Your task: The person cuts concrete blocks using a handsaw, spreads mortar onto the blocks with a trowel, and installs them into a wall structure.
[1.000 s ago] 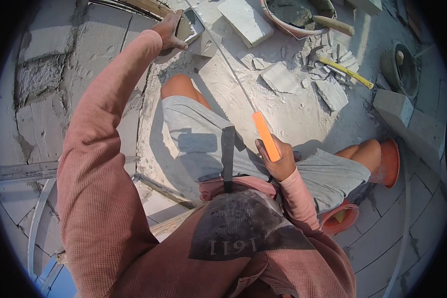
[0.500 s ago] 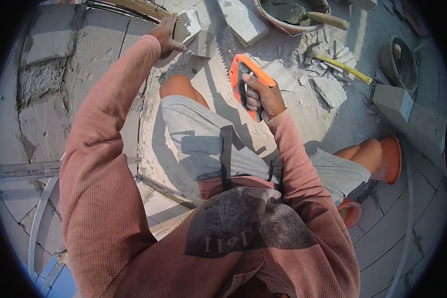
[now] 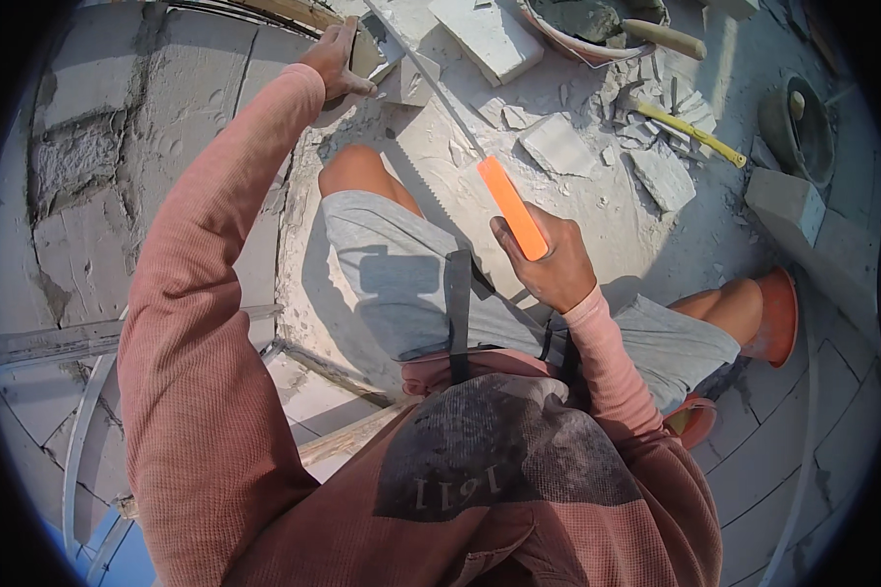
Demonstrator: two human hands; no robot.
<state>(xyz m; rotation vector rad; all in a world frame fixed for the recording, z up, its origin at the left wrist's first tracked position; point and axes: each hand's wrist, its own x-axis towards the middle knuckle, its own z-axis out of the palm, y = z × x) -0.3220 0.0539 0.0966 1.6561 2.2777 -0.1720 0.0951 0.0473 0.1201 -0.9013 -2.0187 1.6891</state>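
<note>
My right hand [image 3: 555, 262] is wrapped round the orange handle of a handsaw [image 3: 511, 203]. The saw is turned edge-on, its thin blade running up and left to a pale block [image 3: 366, 55] at the top. That block is gripped by my left hand [image 3: 335, 61], the thumb spread along its near side and the fingertips over its far part. The blade crosses at or just above the block; whether its teeth touch, I cannot tell. Beside it lies another pale block piece [image 3: 413, 82].
Right of the saw lie a white slab [image 3: 487, 39], broken slabs [image 3: 558, 145] and a yellow-handled hammer [image 3: 693, 133]. Beyond are a mortar bucket [image 3: 597, 24] with a wooden-handled tool and a dark bucket [image 3: 798, 132]. A block wall [image 3: 191, 73] stands left.
My right hand has pulled the saw back toward me and slightly right, turning it from its flat side to edge-on. My left hand has stayed nearly in place on the block.
</note>
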